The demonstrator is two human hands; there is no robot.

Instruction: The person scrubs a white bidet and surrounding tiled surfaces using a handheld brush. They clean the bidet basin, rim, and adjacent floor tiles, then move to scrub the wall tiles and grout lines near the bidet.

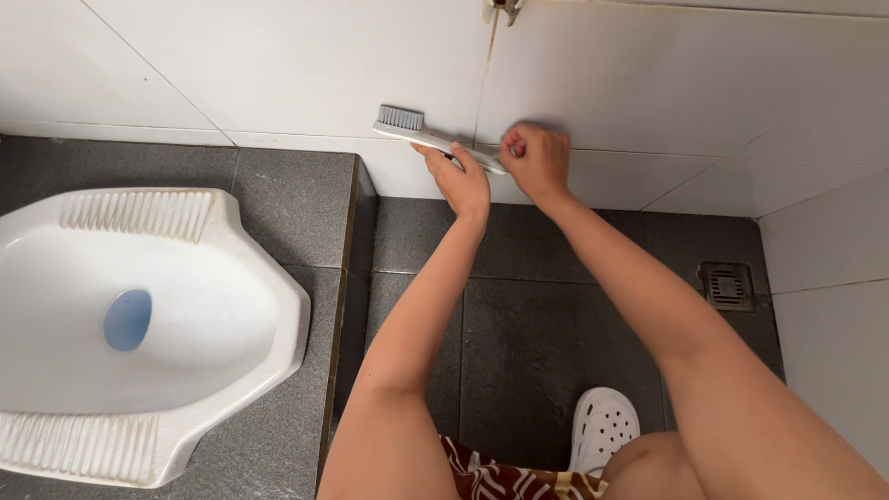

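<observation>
A white long-handled brush (421,135) with grey bristles is pressed flat against the white wall tiles, bristle end to the left. My left hand (457,176) grips the middle of its handle. My right hand (535,159) is closed around the handle's right end, fingers curled against the wall. Both arms reach forward over the dark floor.
A white squat toilet pan (139,324) sits in a raised dark tiled step at the left. The lower grey floor (537,333) has a square metal drain (727,285) at the right. A white perforated clog (604,428) is on my foot near the bottom edge.
</observation>
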